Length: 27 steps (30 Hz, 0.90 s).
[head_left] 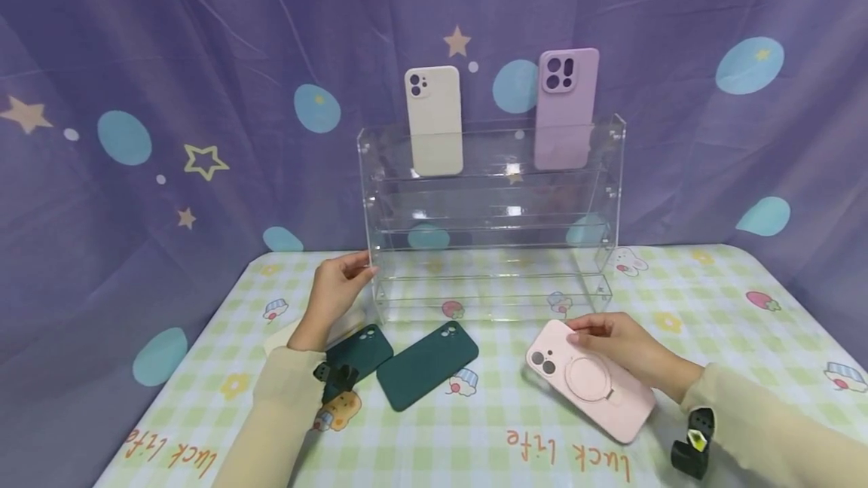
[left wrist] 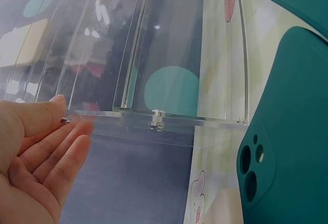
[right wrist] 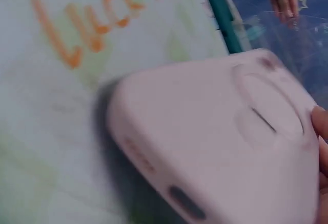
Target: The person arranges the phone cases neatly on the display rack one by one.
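My left hand point(head_left: 334, 288) pinches the left side panel of a clear acrylic tiered display stand point(head_left: 491, 277), thumb on one side and fingers on the other. The left wrist view shows this grip near a panel screw. At the front right, my right hand point(head_left: 624, 345) holds a pink phone case point(head_left: 627, 413) by its upper edge. That case has a ring on its back and lies tilted; in the right wrist view its bottom end point(right wrist: 174, 147) faces the camera. On the stand's top tier lean a cream phone case point(head_left: 435, 119) and a lilac phone case point(head_left: 566, 119).
Two dark green phone cases, one point(head_left: 429, 367) farther right and one point(head_left: 362, 352) partly behind my left wrist, lie before the stand. A cream item point(head_left: 278, 339) is mostly hidden by the left forearm. A purple patterned curtain point(head_left: 203, 44) hangs behind the checked tablecloth point(head_left: 475, 443).
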Each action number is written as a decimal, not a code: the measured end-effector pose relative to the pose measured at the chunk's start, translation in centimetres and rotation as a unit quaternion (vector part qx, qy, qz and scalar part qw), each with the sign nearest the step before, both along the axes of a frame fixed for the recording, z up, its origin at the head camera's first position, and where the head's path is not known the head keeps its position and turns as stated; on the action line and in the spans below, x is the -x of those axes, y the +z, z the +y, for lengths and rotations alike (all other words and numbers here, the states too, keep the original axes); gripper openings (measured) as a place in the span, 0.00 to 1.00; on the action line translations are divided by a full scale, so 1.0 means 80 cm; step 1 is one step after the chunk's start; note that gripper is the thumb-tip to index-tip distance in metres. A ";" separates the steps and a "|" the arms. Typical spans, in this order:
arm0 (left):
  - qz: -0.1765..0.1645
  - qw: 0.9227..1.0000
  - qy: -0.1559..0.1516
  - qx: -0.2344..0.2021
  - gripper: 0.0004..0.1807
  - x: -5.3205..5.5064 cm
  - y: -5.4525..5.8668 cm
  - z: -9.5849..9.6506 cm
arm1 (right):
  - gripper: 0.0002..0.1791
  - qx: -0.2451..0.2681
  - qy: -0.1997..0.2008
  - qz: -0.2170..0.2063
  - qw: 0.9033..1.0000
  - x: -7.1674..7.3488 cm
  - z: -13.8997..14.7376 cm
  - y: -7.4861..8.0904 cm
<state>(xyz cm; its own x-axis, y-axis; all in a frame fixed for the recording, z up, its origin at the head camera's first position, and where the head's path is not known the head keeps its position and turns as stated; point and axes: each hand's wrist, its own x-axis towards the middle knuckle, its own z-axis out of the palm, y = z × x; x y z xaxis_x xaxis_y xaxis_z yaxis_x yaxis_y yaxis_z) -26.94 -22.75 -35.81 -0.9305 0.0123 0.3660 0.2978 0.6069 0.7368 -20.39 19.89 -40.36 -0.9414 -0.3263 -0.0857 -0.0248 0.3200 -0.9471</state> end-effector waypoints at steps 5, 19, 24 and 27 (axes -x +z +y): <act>-0.008 1.000 0.001 -0.005 0.19 -0.002 0.001 0.000 | 0.22 0.019 0.036 -0.006 0.999 0.001 0.002 0.011; -0.002 1.000 0.001 -0.005 0.19 0.002 -0.001 0.000 | 0.21 0.000 -0.005 0.058 0.998 0.018 0.001 0.077; -0.001 1.000 0.001 -0.008 0.19 0.002 -0.001 0.000 | 0.10 0.039 -0.028 0.095 0.994 0.026 0.000 0.103; 0.000 1.000 0.002 -0.003 0.19 0.001 -0.002 -0.001 | 0.06 0.097 -0.033 0.107 0.989 0.032 -0.001 0.118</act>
<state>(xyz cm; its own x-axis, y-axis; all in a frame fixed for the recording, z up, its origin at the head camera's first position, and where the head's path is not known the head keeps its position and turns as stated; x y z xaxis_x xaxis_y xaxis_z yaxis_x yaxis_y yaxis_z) -27.02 -22.83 -35.96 -0.9306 0.0058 0.3661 0.2952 0.6034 0.7408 -22.96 19.83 -30.94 -0.9510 -0.2541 0.1761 -0.2162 0.1397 -0.9663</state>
